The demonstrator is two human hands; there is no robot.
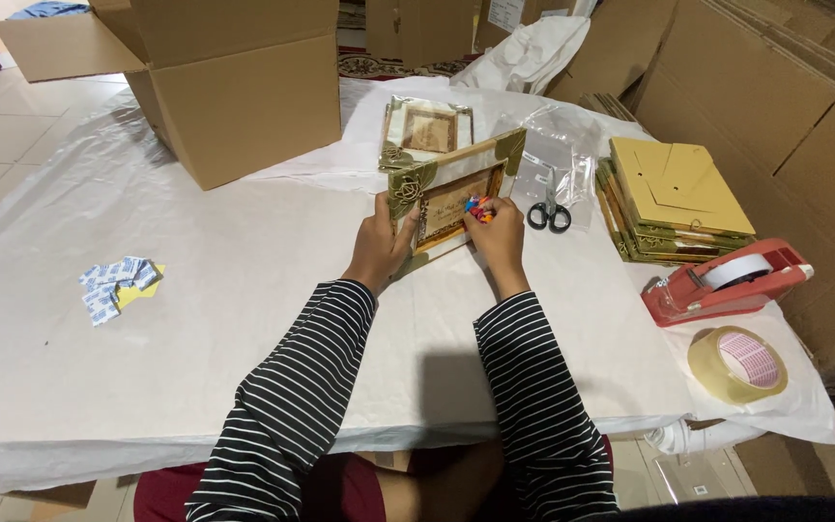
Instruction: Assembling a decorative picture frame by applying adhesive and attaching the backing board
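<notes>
A gold-green ornate picture frame [456, 184] stands tilted on the white-covered table [244, 290]. My left hand [379, 246] grips its lower left edge near a metal rose ornament. My right hand [497, 230] holds a small bunch of colourful bits [478, 209] against the front of the frame. Both arms wear black-and-white striped sleeves. Behind this frame lies a second similar frame [427, 129].
A big open cardboard box [234, 87] stands at the back left. Black scissors [549, 215] lie on clear plastic bags. A stack of frames with yellow backs [674, 198], a red tape dispenser [722, 280] and a tape roll [738, 362] sit right. Small blue-white packets [116, 285] lie left.
</notes>
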